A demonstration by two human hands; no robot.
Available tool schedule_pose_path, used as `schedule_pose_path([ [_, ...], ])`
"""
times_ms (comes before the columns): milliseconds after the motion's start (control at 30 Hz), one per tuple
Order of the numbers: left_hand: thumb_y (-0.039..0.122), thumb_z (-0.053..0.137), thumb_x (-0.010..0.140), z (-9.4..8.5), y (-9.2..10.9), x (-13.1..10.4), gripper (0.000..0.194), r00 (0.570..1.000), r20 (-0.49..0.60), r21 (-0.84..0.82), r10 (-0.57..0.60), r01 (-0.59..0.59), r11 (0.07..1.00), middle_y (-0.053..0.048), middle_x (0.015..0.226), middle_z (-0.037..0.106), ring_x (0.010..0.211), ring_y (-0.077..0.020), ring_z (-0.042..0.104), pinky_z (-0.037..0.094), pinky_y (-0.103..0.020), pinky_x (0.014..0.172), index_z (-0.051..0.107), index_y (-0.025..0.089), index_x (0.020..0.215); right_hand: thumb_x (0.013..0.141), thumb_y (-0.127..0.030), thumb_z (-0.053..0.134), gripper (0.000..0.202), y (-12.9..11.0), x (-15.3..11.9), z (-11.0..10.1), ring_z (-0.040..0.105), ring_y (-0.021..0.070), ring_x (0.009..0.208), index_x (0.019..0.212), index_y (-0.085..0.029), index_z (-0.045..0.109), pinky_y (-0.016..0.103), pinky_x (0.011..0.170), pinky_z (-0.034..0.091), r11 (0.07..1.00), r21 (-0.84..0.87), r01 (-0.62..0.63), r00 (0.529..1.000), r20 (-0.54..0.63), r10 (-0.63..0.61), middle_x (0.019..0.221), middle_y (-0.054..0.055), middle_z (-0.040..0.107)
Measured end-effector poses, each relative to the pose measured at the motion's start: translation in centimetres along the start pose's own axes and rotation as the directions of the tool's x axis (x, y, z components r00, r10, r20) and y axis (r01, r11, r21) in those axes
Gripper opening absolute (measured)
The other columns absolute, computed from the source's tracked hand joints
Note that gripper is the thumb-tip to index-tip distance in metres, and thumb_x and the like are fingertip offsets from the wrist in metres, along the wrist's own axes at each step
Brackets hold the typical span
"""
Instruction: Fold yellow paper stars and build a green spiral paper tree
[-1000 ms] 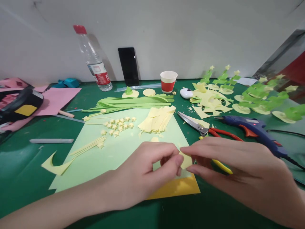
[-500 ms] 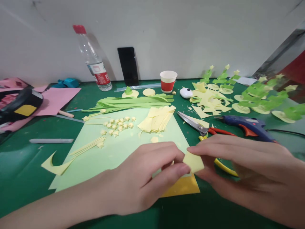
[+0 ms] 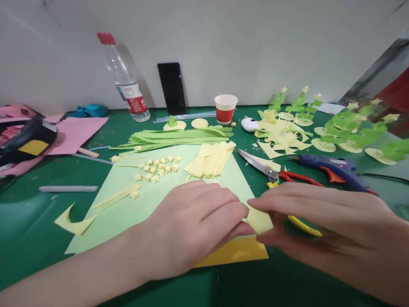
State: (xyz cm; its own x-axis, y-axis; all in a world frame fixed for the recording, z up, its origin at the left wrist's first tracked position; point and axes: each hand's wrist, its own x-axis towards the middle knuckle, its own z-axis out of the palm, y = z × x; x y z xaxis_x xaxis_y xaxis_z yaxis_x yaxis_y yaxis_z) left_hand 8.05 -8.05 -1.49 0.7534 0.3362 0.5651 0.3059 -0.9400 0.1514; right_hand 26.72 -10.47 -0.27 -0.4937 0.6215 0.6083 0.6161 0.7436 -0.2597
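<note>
Between my two hands is a small folded pale yellow paper pentagon (image 3: 260, 221). My left hand (image 3: 204, 221) pinches its left edge, fingers curled and thumb underneath. My right hand (image 3: 322, 226) grips the top and right edges between thumb and fingertips. Below them lies a light green paper sheet (image 3: 128, 226), with the corner of a yellow sheet (image 3: 234, 251) showing under it. Several tiny folded paper stars (image 3: 159, 168) sit on the green sheet, beside a fanned pile of pale yellow paper strips (image 3: 211, 160). Paper stars on thin stems (image 3: 119, 196) lie at its left.
Scissors (image 3: 271, 172) and a blue glue gun (image 3: 335, 168) lie at right, near yellow paper scraps (image 3: 283, 134) and standing paper plants (image 3: 354, 128). Behind are green strips (image 3: 172, 138), a paper cup (image 3: 225, 108), a phone (image 3: 171, 89) and a bottle (image 3: 131, 89). A grey pen (image 3: 68, 189) lies left.
My left fingers have curled over the pentagon's left side, covering more of my thumb. The pentagon has turned slightly; my right hand keeps hold of it. The surrounding things have not moved.
</note>
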Motion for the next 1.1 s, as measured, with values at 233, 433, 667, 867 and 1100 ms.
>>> schedule_pose_path([
  [233,0.018,0.035,0.093,-0.3,0.2,0.2,0.029,0.998,0.056,0.081,-0.003,-0.002,0.997,-0.001,0.062,0.057,0.055,-0.0121,0.042,0.032,-0.025,0.050,0.052,0.012,0.070,0.084,-0.016,0.049,0.012,-0.2,-1.5,0.3,0.061,0.0051,0.058,0.088,-0.025,0.057,0.008,0.056,0.050,0.978,0.177,-0.111,0.993,0.055,0.103,0.076,-0.005,0.066],
  [433,0.012,0.031,0.093,-0.3,0.1,-0.3,0.025,0.996,0.083,0.071,0.021,-0.027,0.997,0.000,0.065,0.056,0.058,-0.0127,0.041,0.029,-0.027,0.053,0.050,0.014,0.077,0.087,-0.020,0.044,0.013,-0.1,-1.7,0.8,0.062,0.0064,0.059,0.089,-0.025,0.056,0.009,0.055,0.051,0.977,0.192,-0.093,0.995,0.049,0.085,0.077,-0.003,0.066],
  [667,0.008,0.032,0.090,-0.1,0.0,-0.4,0.025,0.991,0.130,0.042,0.040,-0.046,0.998,0.003,0.062,0.053,0.058,-0.0128,0.038,0.027,-0.029,0.056,0.049,0.016,0.074,0.089,-0.020,0.043,0.012,0.2,-1.7,0.7,0.061,0.0049,0.058,0.088,-0.023,0.055,0.006,0.056,0.050,0.976,0.212,-0.050,0.997,0.074,0.035,0.078,-0.003,0.065],
  [867,0.009,0.033,0.089,0.2,0.5,-0.3,0.033,0.998,0.059,0.012,0.009,-0.010,1.000,0.004,0.056,0.049,0.053,-0.0104,0.036,0.029,-0.027,0.057,0.048,0.016,0.061,0.086,-0.018,0.048,0.011,0.0,-2.0,0.8,0.062,0.0059,0.060,0.090,-0.022,0.056,0.007,0.057,0.051,0.961,0.269,-0.057,0.996,0.076,0.038,0.082,-0.003,0.066],
  [1100,0.005,0.035,0.084,0.4,1.1,-0.5,0.038,0.999,-0.020,0.000,0.032,-0.032,0.999,0.001,0.050,0.039,0.049,-0.0114,0.029,0.028,-0.030,0.050,0.044,0.014,0.048,0.090,-0.025,0.043,0.015,-0.3,-2.0,1.3,0.058,0.0045,0.049,0.087,-0.023,0.057,0.008,0.045,0.047,0.948,0.317,-0.037,0.994,0.109,0.003,0.072,-0.003,0.064],
])
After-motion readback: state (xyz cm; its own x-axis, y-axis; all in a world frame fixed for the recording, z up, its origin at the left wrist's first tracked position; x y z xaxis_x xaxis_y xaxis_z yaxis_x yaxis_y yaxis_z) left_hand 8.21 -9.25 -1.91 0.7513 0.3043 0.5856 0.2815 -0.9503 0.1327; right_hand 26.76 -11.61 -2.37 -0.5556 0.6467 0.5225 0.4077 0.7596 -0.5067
